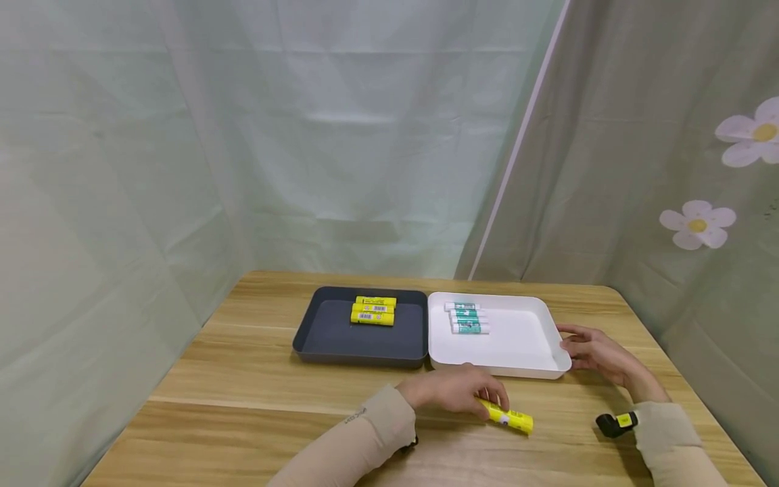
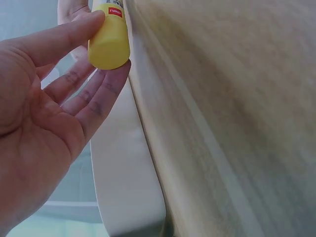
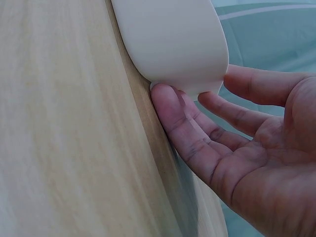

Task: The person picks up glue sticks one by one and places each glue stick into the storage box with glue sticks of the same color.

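Note:
My left hand (image 1: 456, 392) pinches a yellow glue stick (image 1: 514, 420) near one end, in front of the white tray (image 1: 517, 338). In the left wrist view the thumb lies along the yellow glue stick (image 2: 109, 47), with fingers under it. My right hand (image 1: 602, 355) is at the right end of the white tray. In the right wrist view its fairly straight fingers touch the tray's outer wall (image 3: 173, 39). Several white-and-green glue sticks (image 1: 470, 329) lie in a column inside the white tray. Yellow glue sticks (image 1: 372, 318) lie in the dark grey tray (image 1: 328, 338).
Both trays stand side by side, touching or nearly so, on the wooden table (image 1: 243, 392). A pale curtain (image 1: 365, 149) hangs behind the table, and a flower-patterned one (image 1: 639, 169) is at the right. Black devices are strapped at both wrists.

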